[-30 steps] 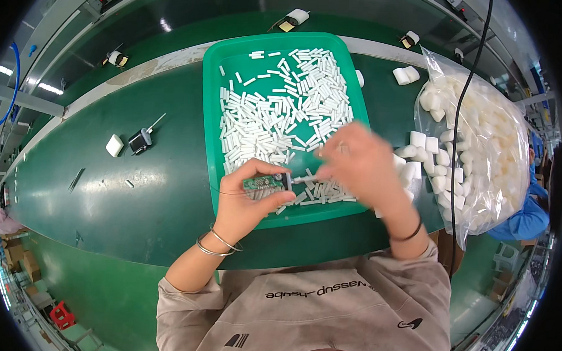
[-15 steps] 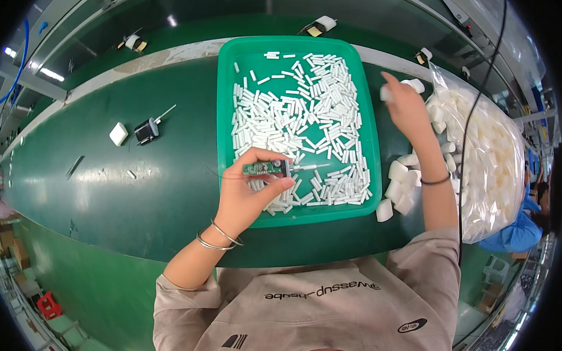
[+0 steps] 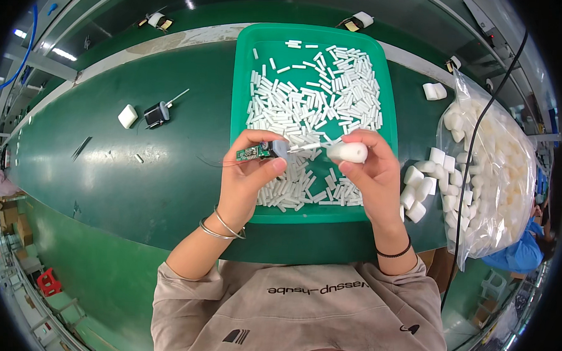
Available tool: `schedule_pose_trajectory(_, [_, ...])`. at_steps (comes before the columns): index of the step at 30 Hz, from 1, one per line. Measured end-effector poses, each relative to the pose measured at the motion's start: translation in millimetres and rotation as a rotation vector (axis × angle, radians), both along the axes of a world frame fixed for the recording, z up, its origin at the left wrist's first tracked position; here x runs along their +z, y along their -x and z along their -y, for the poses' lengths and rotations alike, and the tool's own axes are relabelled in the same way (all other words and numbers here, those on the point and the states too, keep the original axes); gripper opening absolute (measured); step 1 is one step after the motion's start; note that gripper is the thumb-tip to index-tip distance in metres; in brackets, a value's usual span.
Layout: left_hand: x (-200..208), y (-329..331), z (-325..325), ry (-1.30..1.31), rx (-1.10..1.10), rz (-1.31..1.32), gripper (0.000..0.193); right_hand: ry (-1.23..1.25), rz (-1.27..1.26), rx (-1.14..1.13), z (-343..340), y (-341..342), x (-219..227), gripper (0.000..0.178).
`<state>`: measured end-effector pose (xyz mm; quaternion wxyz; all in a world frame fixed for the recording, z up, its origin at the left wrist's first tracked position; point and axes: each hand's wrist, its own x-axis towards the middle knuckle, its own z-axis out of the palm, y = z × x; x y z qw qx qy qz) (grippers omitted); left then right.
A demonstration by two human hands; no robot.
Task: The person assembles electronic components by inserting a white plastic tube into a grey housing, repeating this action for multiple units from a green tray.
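Note:
My left hand (image 3: pixel 244 180) grips a small electronic assembly (image 3: pixel 252 152): a green circuit board joined to a dark housing with a grey end, thin wires trailing left. A slim white stem points right from it. My right hand (image 3: pixel 382 180) pinches a white, soft-looking plug (image 3: pixel 351 153) between thumb and fingers, close to the stem's tip. Whether stem and plug touch, I cannot tell. Both hands are over a green tray (image 3: pixel 240 86), where many short white tubes (image 3: pixel 277 109) lie loose.
Right of the tray, white plugs (image 3: pixel 412 176) lie loose beside a clear plastic bag (image 3: pixel 488 172) full of them. A black cable (image 3: pixel 479 121) hangs across the bag. On the left of the table are another dark assembly (image 3: pixel 156 115) and a white block (image 3: pixel 127 116).
My right hand has come from the loose plugs at far right to the tray's middle, bringing a white plug up to the assembly's stem. My left hand keeps its hold.

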<state>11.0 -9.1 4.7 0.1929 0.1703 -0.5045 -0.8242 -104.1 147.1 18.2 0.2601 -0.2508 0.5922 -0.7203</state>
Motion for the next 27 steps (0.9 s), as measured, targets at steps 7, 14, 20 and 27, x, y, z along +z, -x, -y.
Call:
schedule_pose_trajectory(7, [4.8, -1.9, -2.4, 0.091, 0.015, -0.01, 0.034, -0.008, 0.027, 0.013, -7.6, -9.1, -11.3, 0.032])
schedule_pose_trajectory(14, [-1.5, -3.4, -3.4, 0.407, -0.076, -0.249, 0.035, -0.04, -0.001, -0.001, -12.2, -19.8, -10.2, 0.027])
schedule_pose_trajectory(20, [0.0, 0.0, -6.8, 0.44, -0.194, -0.184, 0.032, -0.056, -0.331, -0.088, -12.3, -22.8, -10.4, 0.029])
schedule_pose_trajectory(27, [1.4, -2.0, -8.5, 0.336, -0.31, -0.129, 0.029, -0.053, -0.978, -0.046, -14.9, -11.9, -7.0, 0.033])
